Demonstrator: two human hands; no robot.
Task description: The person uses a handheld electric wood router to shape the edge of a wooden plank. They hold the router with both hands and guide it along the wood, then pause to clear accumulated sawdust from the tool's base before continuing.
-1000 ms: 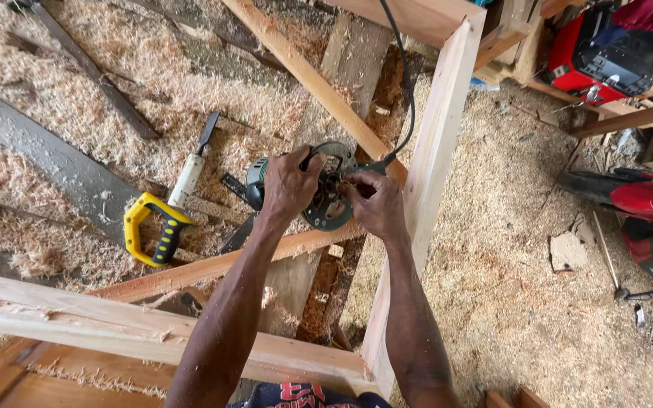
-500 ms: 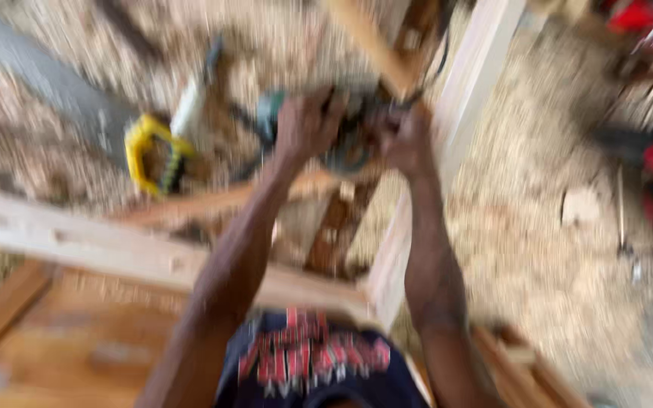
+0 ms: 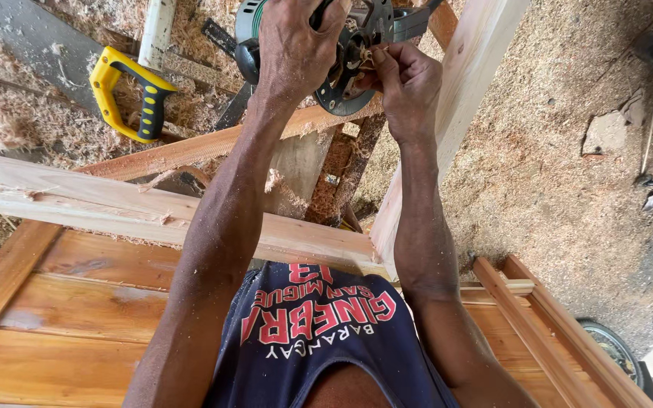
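A green and black handheld power tool (image 3: 345, 53) with a round base lies on its side at the top centre of the head view. My left hand (image 3: 292, 41) grips its body from above. My right hand (image 3: 406, 79) pinches at the round base, fingertips among wood shavings by the cutter opening. The tool rests over a reddish wooden slat (image 3: 213, 143) and next to a pale upright plank (image 3: 462, 98). Both forearms reach up from the bottom of the frame.
A hand saw with a yellow and black handle (image 3: 134, 94) lies at upper left on sawdust. A pale beam (image 3: 115, 208) crosses in front of me above varnished boards (image 3: 77, 325). Sawdust covers the ground at right, with a stone chunk (image 3: 606, 132) and a wheel (image 3: 614, 347).
The view has tilted down and closer, so the tool now sits at the top edge. Both hands stay on the tool; the right fingers have shifted onto its round base.
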